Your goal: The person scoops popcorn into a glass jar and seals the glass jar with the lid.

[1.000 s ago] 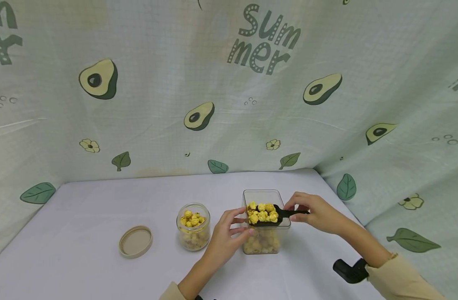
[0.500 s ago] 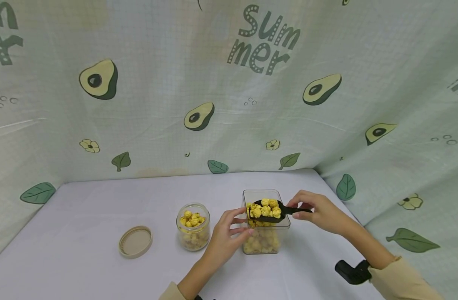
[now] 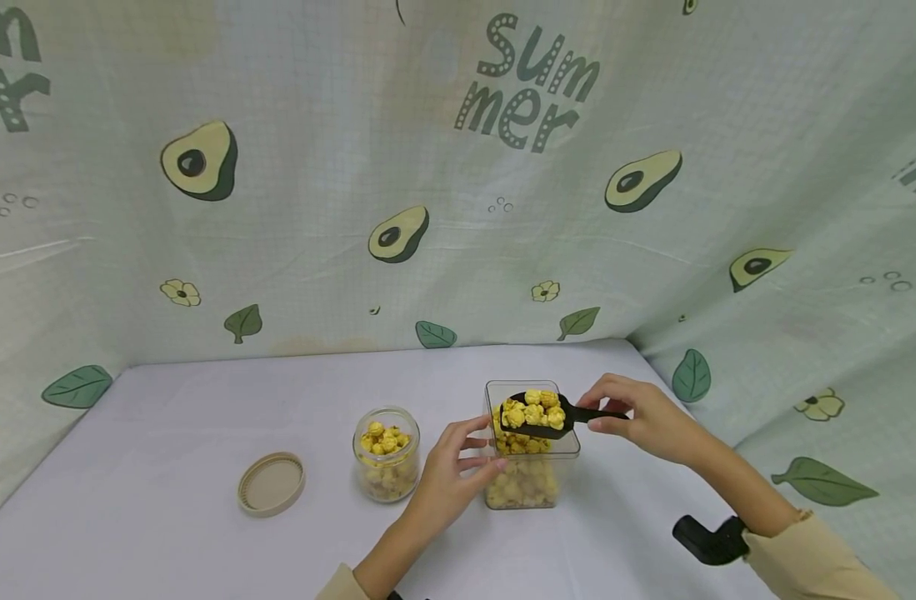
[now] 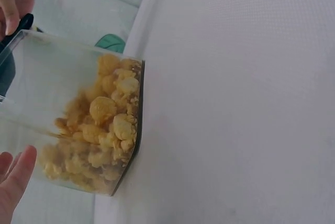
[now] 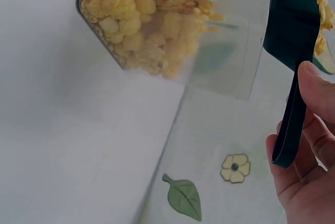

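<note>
My right hand [image 3: 648, 417] pinches the handle of a black scoop [image 5: 293, 25] heaped with yellow popcorn [image 3: 534, 410]. The scoop is level, just above the open top of a clear square container [image 3: 528, 390]. Inside that container, more popcorn [image 4: 99, 130] fills the lower part. My left hand [image 3: 458, 467] rests against the container's left side with fingers spread, the thumb at the front wall. In the right wrist view the thumb lies on the scoop's handle and the fingers are beneath it. The container stands upright on the white table.
A round glass jar [image 3: 386, 483] with popcorn stands left of my left hand, its mouth uncovered. Farther left lies a round beige lid [image 3: 272, 484]. A printed cloth curtain [image 3: 300, 167] hangs behind the white table [image 3: 180, 433] and along its sides.
My right hand has lifted the loaded scoop up and slightly right, from inside the container's mouth to above it. My left hand has stayed in place.
</note>
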Demonstrator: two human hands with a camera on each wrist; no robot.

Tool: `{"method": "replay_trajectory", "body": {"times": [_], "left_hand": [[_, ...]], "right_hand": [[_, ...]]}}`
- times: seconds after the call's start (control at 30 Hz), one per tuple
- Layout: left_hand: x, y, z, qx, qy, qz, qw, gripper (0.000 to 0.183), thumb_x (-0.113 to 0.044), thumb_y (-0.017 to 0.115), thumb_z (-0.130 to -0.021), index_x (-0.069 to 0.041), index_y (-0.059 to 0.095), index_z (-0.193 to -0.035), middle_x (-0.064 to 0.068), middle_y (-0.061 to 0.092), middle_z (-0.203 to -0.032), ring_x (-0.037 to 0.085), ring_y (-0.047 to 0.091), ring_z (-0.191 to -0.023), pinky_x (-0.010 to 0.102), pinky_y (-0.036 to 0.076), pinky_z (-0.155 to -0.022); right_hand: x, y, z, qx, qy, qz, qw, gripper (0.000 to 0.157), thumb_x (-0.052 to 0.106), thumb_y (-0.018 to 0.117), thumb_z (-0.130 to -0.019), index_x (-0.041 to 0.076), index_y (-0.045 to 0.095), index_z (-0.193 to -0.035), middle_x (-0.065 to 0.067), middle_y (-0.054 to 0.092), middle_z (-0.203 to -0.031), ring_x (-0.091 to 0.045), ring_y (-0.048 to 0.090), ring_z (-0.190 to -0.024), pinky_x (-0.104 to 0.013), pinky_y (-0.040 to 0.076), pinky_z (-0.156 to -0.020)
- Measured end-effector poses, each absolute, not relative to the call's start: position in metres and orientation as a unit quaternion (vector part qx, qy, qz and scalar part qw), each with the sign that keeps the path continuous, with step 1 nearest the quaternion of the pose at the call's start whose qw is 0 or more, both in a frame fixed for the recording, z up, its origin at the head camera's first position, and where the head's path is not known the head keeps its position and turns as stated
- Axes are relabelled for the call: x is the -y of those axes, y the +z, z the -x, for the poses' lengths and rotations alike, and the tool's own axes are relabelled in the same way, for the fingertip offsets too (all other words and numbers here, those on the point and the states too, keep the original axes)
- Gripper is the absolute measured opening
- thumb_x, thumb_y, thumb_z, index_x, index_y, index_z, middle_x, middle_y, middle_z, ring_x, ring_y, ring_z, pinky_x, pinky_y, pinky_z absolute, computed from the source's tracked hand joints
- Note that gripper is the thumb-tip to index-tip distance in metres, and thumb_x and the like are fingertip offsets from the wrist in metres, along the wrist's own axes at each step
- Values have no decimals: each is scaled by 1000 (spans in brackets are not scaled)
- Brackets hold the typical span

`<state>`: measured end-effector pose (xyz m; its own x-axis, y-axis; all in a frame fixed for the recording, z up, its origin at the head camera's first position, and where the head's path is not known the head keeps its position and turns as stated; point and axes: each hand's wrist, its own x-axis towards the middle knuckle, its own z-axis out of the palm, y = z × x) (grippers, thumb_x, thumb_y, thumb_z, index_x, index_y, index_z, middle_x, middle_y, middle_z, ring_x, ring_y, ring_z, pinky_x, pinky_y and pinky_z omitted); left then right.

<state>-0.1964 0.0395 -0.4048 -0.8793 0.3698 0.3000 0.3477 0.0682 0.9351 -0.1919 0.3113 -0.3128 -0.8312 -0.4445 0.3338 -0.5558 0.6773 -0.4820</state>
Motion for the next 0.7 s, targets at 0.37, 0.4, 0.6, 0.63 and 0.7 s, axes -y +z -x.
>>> {"method": "replay_trajectory", "body": {"times": [0.37,0.4,0.6,0.63,0.7], "left_hand": [[-27,-398,190,-742,623,-246,-24,55,-24,69,-84,-12,46,-133,9,47,-131,26,52,-112,29,52,-91],[-25,-396,188,-741,623,-248,-32,55,-24,70,-84,-13,47,-132,8,48,-130,26,52,-112,30,51,-91],[-4,-385,181,-732,597,-297,-138,52,-12,70,-83,-21,50,-129,0,53,-124,16,53,-110,30,53,-88],[1,-382,181,-730,586,-309,-167,52,-9,70,-82,-19,50,-129,0,54,-123,15,54,-109,30,53,-87],[12,-378,182,-730,563,-325,-212,52,-5,71,-81,-15,51,-128,1,55,-123,13,53,-109,30,54,-85]], "right_hand": [[-311,-311,191,909,296,-273,103,19,9,72,-79,13,66,-96,2,63,-91,0,56,-72,-19,51,-64],[-311,-311,190,909,296,-274,105,19,9,72,-79,13,66,-95,2,63,-91,-1,56,-72,-19,51,-63],[-311,-311,189,909,300,-268,106,19,8,72,-79,14,66,-96,3,63,-91,-1,56,-71,-19,51,-63],[-311,-311,189,910,299,-267,105,19,7,72,-79,14,66,-96,3,62,-91,-1,56,-71,-19,51,-63],[-311,-311,188,912,299,-261,103,19,7,71,-79,14,66,-96,3,62,-91,-2,56,-71,-20,51,-63]]}}
